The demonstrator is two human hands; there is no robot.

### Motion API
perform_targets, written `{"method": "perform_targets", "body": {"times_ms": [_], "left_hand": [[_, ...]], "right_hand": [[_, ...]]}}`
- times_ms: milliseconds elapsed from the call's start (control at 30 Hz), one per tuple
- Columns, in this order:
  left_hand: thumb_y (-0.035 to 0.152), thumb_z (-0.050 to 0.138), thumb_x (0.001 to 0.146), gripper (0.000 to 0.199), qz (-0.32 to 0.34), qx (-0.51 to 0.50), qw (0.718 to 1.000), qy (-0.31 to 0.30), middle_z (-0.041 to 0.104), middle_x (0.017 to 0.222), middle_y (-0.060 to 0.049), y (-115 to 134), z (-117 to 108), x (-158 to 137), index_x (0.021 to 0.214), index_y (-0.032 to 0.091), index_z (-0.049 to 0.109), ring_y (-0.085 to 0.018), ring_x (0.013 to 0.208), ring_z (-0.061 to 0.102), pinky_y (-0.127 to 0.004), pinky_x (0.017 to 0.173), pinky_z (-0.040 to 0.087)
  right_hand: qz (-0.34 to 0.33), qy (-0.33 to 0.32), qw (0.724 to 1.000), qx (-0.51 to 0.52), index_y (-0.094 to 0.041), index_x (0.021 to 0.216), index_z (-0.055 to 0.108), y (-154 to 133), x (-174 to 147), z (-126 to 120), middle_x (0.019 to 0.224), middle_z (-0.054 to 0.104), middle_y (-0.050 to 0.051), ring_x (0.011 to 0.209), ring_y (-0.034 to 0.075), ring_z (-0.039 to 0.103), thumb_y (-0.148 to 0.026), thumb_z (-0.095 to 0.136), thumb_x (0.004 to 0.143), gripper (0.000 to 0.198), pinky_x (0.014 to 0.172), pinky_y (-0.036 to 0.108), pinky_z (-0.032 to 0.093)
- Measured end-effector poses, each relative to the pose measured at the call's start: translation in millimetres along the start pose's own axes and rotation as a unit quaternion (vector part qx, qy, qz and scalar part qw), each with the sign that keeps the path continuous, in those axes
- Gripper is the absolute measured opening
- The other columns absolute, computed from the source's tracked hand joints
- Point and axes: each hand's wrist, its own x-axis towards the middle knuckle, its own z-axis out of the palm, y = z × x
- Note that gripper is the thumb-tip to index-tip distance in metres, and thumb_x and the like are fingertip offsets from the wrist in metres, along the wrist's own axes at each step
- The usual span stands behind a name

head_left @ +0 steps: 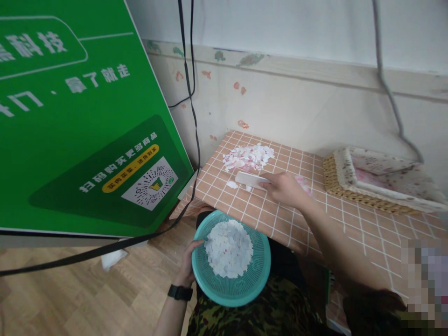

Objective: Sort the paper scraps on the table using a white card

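Note:
My left hand (191, 259), with a black band on its wrist, is closed on the left rim of a teal plastic strainer basket (259, 284). The basket is below the table's front edge, with a heap of white paper scraps (229, 249) inside. Over the table, my right hand (284, 187) is closed around one end of a flat white tool (250, 179); its exact kind is unclear. A few loose scraps (232, 185) lie beside the tool. Behind it is a spread pile of white and pink paper scraps (248, 156).
A brown checked cloth (255, 205) covers the table. To the right stands a cloth-lined wicker basket (371, 196). A large green panel (87, 140) rises on the left, with a black cable (196, 140) hanging before it. Pink bits (304, 184) lie beyond my right wrist.

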Motion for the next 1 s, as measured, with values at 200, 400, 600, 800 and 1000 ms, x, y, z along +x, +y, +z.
{"method": "perform_targets", "body": {"times_ms": [200, 400, 600, 800, 1000], "left_hand": [[0.025, 0.068, 0.065, 0.015, -0.035, -0.002, 0.999, 0.004, 0.071, 0.059, -0.004, -14.6, 5.5, 3.4, 0.071, 0.012, 0.071, -0.017, 0.05, 0.061, -0.029, 0.053, 0.046], [0.024, 0.068, 0.065, 0.014, -0.046, -0.011, 0.999, 0.007, 0.071, 0.058, -0.005, -17.0, 7.3, 4.5, 0.07, 0.012, 0.071, -0.018, 0.05, 0.061, -0.031, 0.055, 0.047], [0.024, 0.066, 0.067, 0.015, -0.039, -0.025, 0.999, -0.008, 0.071, 0.058, -0.004, -18.7, 2.8, 7.2, 0.071, 0.011, 0.072, -0.017, 0.049, 0.06, -0.029, 0.053, 0.046], [0.026, 0.066, 0.068, 0.017, -0.044, -0.012, 0.999, -0.002, 0.071, 0.058, -0.005, -20.4, -2.0, 10.1, 0.072, 0.01, 0.071, -0.017, 0.048, 0.061, -0.028, 0.051, 0.046], [0.027, 0.066, 0.069, 0.018, -0.045, -0.017, 0.999, -0.001, 0.072, 0.062, -0.005, -23.8, -6.3, 13.8, 0.075, 0.011, 0.07, -0.018, 0.053, 0.063, -0.03, 0.056, 0.048]], "right_hand": [[-0.018, -0.013, 1.0, 0.006, -0.019, 0.092, 0.065, -3.2, 1.0, -1.6, 0.064, 0.063, 0.003, 0.055, 0.013, 0.052, -0.026, 0.046, 0.086, 0.022, 0.055, 0.026, 0.029], [-0.016, -0.012, 1.0, -0.006, -0.02, 0.095, 0.066, -3.2, 6.3, -0.7, 0.065, 0.064, 0.003, 0.056, 0.013, 0.052, -0.025, 0.047, 0.085, 0.022, 0.056, 0.027, 0.03], [-0.027, -0.02, 0.999, 0.0, -0.02, 0.098, 0.066, -4.4, 3.6, -4.1, 0.066, 0.064, 0.003, 0.056, 0.013, 0.053, -0.025, 0.046, 0.086, 0.024, 0.057, 0.027, 0.03], [-0.026, -0.026, 0.999, -0.003, -0.019, 0.096, 0.066, -7.0, 9.2, -0.7, 0.066, 0.064, 0.003, 0.058, 0.013, 0.053, -0.024, 0.046, 0.086, 0.023, 0.057, 0.026, 0.03], [-0.038, -0.029, 0.999, -0.003, -0.017, 0.096, 0.066, -8.0, 15.3, 0.4, 0.067, 0.064, 0.004, 0.057, 0.013, 0.052, -0.024, 0.046, 0.086, 0.023, 0.058, 0.026, 0.03]]}}
